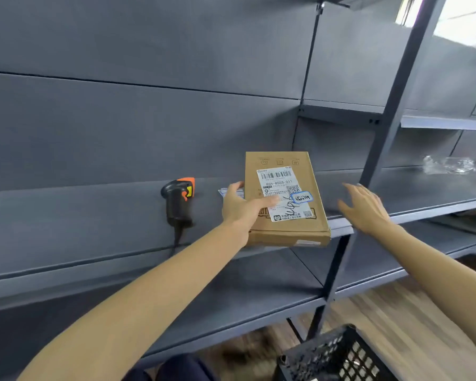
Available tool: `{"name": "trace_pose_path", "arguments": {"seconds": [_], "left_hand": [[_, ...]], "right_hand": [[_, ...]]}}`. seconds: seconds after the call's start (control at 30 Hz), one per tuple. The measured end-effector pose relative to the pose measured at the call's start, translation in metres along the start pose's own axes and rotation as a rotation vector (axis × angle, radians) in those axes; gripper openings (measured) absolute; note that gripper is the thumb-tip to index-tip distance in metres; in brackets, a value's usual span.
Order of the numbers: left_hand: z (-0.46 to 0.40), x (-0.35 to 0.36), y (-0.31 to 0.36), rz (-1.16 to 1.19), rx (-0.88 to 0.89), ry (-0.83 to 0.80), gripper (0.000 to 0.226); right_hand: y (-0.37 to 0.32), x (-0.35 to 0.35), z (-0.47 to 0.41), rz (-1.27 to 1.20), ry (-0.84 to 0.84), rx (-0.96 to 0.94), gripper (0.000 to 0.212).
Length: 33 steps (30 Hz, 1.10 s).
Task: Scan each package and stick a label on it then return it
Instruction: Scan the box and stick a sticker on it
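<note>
Wood-patterned flooring point(390, 320) is showing at the bottom right, beneath grey metal shelving point(121, 210) that is filling most of the view; nearest the camera, a black plastic crate point(338, 356) with a lattice wall is sitting on the floor at the lower right, blurred; above it a dark upright post point(379, 149) is rising between two shelf bays.

Both bare forearms are reaching forward over the lower shelf; the left hand point(242, 207) is gripping a flat brown cardboard package point(283, 226) by its left edge, the thumb lying across the top face and the fingers curling underneath, out of sight; the package is being held just above the front edge of the middle shelf, tilted slightly, its near end overhanging the edge; a white shipping label point(282, 188) with a barcode is lying on its top face, and a small blue-bordered sticker point(302, 197) with handwriting is sitting on the label's right side.

The right hand point(366, 207) is hovering to the right of the package, apart from it, with fingers spread and relaxed and holding nothing.

Farther back, on the middle shelf, a black and orange barcode scanner point(177, 202) is lying to the left of the package, its cable trailing toward the front edge; something pale point(224, 191) is peeking out behind the left hand; crumpled clear plastic point(451, 164) is lying on the right bay's shelf.
</note>
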<state>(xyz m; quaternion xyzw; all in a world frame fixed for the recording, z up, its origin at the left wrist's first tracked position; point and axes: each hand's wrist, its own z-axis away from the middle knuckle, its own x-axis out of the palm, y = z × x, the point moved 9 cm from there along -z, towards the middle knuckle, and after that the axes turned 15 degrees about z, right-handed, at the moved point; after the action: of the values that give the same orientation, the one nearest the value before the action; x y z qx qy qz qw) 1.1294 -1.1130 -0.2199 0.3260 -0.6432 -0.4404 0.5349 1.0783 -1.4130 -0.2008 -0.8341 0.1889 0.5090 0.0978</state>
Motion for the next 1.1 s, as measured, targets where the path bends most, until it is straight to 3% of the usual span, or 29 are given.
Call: {"name": "trace_pose_path", "arguments": {"seconds": [0.13, 0.37, 0.53, 0.9, 1.1], "left_hand": [[0.018, 0.049, -0.064, -0.013, -0.093, -0.120, 0.086], [0.056, 0.066, -0.167, -0.143, -0.141, -0.158, 0.086], [0.077, 0.065, -0.226, -0.196, -0.158, -0.144, 0.087], [0.105, 0.049, -0.360, -0.344, -0.384, -0.108, 0.090], [0.115, 0.034, -0.406, -0.418, -0.413, -0.074, 0.084]], "right_hand": [[0.080, 0.022, 0.048, 0.028, -0.048, 0.095, 0.050], [0.155, 0.083, 0.129, 0.078, -0.178, 0.206, 0.047], [0.168, 0.146, 0.176, 0.088, -0.297, 0.199, 0.044], [0.191, 0.268, 0.261, -0.066, -0.522, 0.319, 0.049], [0.184, 0.320, 0.305, -0.280, -0.670, 0.428, 0.046]]}}
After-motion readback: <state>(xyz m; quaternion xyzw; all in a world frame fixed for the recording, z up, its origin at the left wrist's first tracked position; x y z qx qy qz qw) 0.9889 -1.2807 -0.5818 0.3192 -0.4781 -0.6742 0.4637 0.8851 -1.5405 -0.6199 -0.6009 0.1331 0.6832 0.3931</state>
